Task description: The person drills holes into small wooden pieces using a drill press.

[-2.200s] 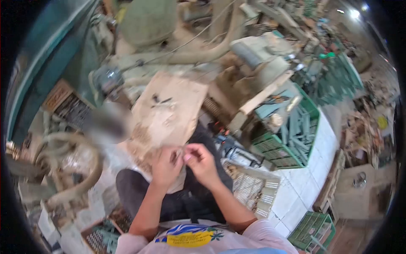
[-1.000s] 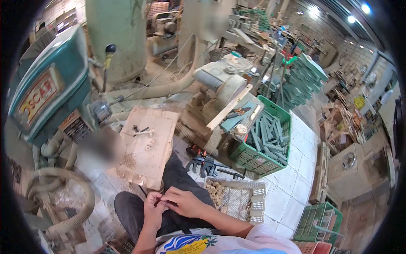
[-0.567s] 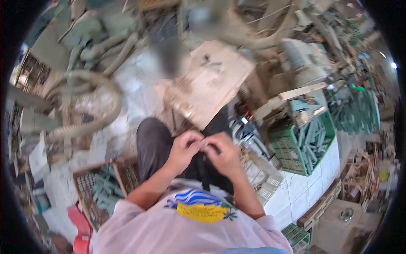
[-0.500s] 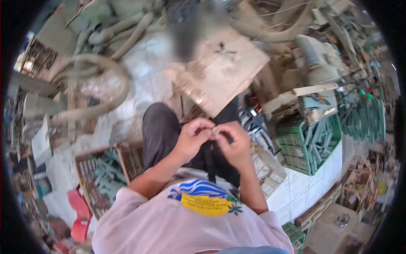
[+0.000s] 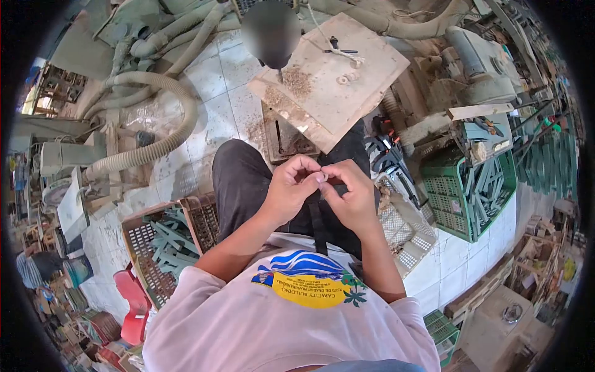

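Note:
Above my lap, both hands meet at the fingertips. My left hand pinches a small pale ring-like piece between thumb and forefinger. My right hand grips the same piece from the other side, thumb and fingers pressed together. Most of the piece is hidden by the fingertips, so its exact kind does not show. Just beyond the hands lies a wooden board with wood shavings, and a drill bit points down at its left edge. A chuck key and small round pieces rest on the board.
To the left, a brown crate holds grey-green strips beside a red plastic chair. On the right stand a green crate of similar strips and a pale perforated basket. A ribbed hose curls across the tiled floor.
The view has shifted and become sharper. Both hands stay together over my lap on the small piece, with the fingers slightly rearranged around it.

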The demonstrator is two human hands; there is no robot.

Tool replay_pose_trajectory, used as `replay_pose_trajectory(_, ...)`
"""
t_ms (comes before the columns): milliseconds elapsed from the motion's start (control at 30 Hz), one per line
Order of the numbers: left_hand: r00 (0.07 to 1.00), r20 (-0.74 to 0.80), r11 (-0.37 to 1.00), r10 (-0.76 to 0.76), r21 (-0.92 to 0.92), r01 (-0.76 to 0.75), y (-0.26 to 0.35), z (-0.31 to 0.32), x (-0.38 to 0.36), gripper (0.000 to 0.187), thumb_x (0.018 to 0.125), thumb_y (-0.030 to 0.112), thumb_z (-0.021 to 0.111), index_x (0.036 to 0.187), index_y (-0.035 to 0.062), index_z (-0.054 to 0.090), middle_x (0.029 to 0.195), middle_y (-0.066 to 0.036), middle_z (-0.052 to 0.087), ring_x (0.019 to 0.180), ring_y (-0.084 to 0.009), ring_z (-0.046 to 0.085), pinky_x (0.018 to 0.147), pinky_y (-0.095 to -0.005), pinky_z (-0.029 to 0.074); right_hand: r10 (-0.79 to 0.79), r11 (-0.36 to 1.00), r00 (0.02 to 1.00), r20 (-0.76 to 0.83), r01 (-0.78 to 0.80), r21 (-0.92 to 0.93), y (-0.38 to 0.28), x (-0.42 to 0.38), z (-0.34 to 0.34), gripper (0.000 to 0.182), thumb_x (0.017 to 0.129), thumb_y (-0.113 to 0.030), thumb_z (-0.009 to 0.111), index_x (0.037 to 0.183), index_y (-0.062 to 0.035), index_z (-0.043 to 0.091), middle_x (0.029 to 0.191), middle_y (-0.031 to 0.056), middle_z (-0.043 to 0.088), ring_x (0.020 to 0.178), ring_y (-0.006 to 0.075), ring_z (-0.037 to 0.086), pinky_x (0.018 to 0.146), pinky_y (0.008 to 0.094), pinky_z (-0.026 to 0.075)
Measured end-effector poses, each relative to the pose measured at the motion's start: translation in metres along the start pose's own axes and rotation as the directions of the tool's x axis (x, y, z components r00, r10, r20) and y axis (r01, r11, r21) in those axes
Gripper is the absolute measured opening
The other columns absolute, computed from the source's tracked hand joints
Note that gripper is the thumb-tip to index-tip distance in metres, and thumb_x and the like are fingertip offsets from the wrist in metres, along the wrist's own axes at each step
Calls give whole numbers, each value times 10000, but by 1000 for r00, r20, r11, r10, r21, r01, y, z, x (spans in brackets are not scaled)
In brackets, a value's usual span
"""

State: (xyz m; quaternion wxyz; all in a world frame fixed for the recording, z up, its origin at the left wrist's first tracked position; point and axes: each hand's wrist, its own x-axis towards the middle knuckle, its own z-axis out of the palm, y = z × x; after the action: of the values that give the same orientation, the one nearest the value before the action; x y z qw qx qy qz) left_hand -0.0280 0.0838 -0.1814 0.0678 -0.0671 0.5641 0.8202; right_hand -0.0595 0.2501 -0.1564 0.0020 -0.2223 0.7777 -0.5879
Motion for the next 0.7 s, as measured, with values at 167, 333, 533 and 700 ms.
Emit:
replay_pose_trajectory(167,997,-79,997,-22,-81,15,-6,-2,6,69,996,39,661,1045,29,614,978,-25,687,885,-80,641,804,-254,528,-27,1000,992,127,27,-4,9,22,-13,285,816,-27,771,1091,-25,694,957,135,676,879,299,689,785,366,552)
replay_pose_trajectory(333,989,-136,994,-53,-107,38,2,-3,10,74,1007,65,652,1065,30,622,980,-36,693,867,-93,652,801,-256,539,-79,984,945,317,124,-125,19,67,-31,213,850,3,714,1057,-43,702,959,80,681,878,190,677,783,337,535)
replay_pose_trajectory(533,994,-98,999,-50,4,50,-7,-15,10,78,1015,104,651,1052,36,651,972,-53,706,863,-126,659,829,-291,545,116,966,984,-134,-143,-216,67,133,-51,287,865,-39,683,1151,-42,709,1022,148,703,839,279,711,764,365,561)
replay_pose_trajectory(700,992,-96,997,-76,0,77,-10,-19,8,75,1019,105,643,1039,35,658,959,-45,710,864,-115,657,824,-287,544,-24,926,999,-45,5,-377,88,155,-66,289,860,-58,696,1148,-48,711,1021,141,661,804,290,695,743,378,554)
